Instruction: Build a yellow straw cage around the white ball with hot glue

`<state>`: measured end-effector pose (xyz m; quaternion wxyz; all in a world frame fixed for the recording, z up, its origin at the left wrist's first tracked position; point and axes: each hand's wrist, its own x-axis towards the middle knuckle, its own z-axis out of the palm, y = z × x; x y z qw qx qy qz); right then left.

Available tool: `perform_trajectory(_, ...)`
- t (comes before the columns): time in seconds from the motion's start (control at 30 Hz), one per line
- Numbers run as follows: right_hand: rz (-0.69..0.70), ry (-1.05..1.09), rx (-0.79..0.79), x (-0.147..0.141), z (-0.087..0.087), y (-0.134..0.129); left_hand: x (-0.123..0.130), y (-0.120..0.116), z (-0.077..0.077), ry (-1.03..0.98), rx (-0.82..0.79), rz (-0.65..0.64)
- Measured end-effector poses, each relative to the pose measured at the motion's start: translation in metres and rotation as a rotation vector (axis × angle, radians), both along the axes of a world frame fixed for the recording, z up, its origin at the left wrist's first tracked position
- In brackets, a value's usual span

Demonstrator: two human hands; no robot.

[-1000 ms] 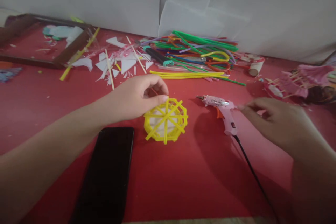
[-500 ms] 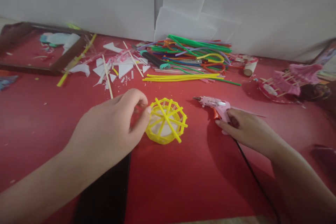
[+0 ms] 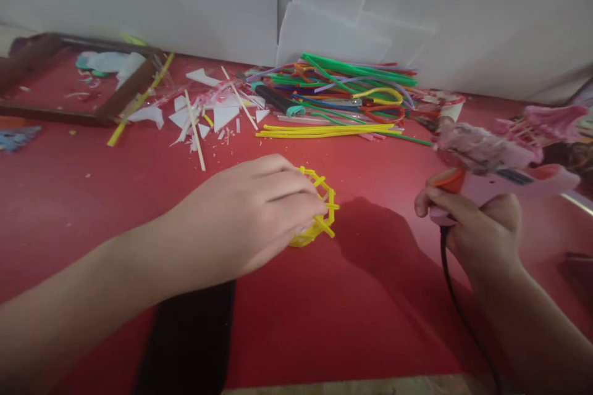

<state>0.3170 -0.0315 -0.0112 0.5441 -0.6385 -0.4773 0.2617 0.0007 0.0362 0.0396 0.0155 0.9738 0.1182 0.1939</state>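
A round yellow piece [image 3: 332,202] of crossed sticks over a ringed rim sits on the red table [image 3: 370,321]. My left hand [image 3: 259,216] reaches over it from the left and covers most of it; the fingers curl down onto it, their tips mostly hidden. My right hand [image 3: 477,222] is wrapped round the handle of a pink glue gun [image 3: 491,154], raised above the table at the right, with fingers at its orange trigger. The gun's nozzle points left, and its black cord hangs down.
Behind lie a pile of coloured sticks [image 3: 352,83], a row of yellow sticks [image 3: 324,131], a dark cutter [image 3: 273,99] and white scraps [image 3: 225,116]. A brown frame [image 3: 104,112] is at the back left, a pink model [image 3: 556,123] at the right, a black object [image 3: 189,339] in front.
My left hand has moved right, over the yellow piece. My right hand has gripped the glue gun and lifted it off the table, up and to the right.
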Motion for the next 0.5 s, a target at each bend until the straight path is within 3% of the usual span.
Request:
perform_trajectory(0.1, 0.061, 0.062, 0.059, -0.004, 0.002, -0.004, 0.005, 0.016, 0.009, 0.100, -0.046, -0.069)
perform_trajectory(0.2, 0.122, 0.000, 0.008, -0.002, 0.001, -0.006, 0.012, 0.026, 0.014, 0.143, -0.240, -0.057)
perform_trajectory(0.33, 0.185, 0.001, -0.029, 0.001, -0.001, -0.007, 0.021, 0.031, 0.018, 0.208, -0.337, -0.052)
perform_trajectory(0.5, 0.125, -0.095, -0.119, 0.003, -0.004, -0.013, 0.026, 0.035, 0.017, 0.254, -0.360, -0.044)
